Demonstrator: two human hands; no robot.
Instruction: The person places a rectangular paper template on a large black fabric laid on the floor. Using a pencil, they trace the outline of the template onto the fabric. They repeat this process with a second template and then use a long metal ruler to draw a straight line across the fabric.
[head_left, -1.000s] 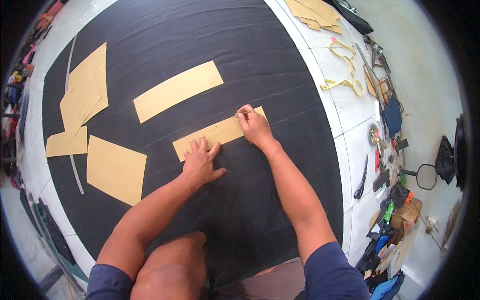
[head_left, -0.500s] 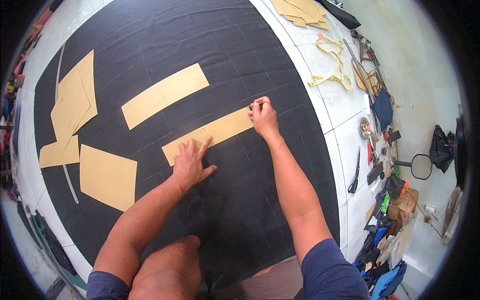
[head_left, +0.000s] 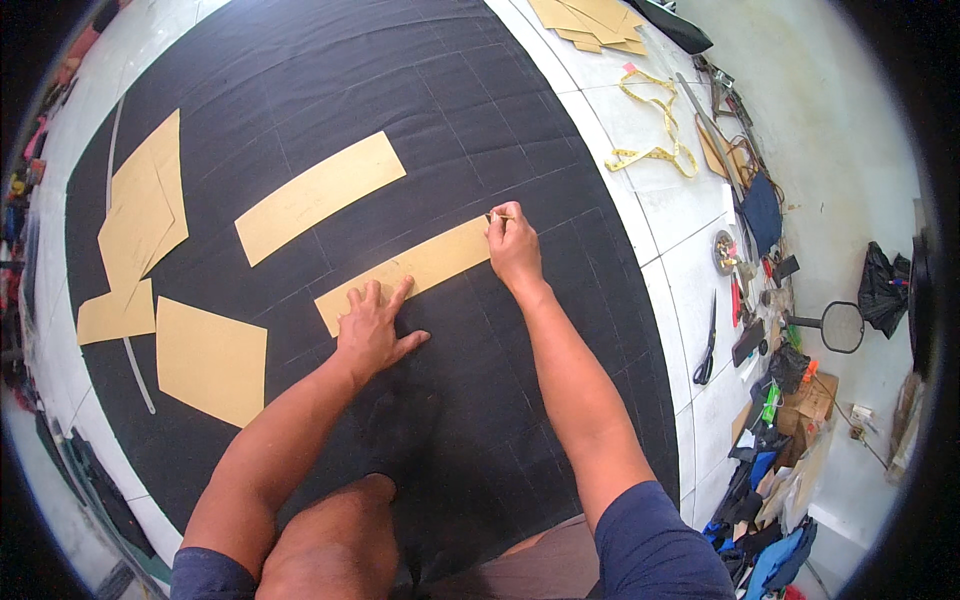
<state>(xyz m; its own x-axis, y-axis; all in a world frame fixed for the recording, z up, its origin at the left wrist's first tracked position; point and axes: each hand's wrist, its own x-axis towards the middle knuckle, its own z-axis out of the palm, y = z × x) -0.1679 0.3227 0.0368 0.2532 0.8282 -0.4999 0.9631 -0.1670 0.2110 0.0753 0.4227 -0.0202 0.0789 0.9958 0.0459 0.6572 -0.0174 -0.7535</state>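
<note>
1. Card strip lies flat on the black cloth. L hand is on the strip's left part, fingers spread & grasping nothing, thumb off its near edge. Poss. trouble: hold's all at one end, so the other end could swivel.

2. R hand is up at the strip's right end, fingers pinched on a thin stick, kind too small to tell. Push hard vs. that corner & the strip might skid, w/ no palm weighting it there.

3. Cloth under the strip looks soft, wrinkled well above it. A dragging tip could ruck it, cause: too much pressure, fabric not held taut.

4. Faint pale lines run abt. the strip, several off its right end. Mix-up risk, I'd say: they're thin, low-contrast & alike.

5. Four-sided card piece sits left of the strip, loose, near the L forearm; an elbow swing might nudge it. Second strip, above-left of the first, is unweighted too: a tug on the cloth could shift it.
</note>
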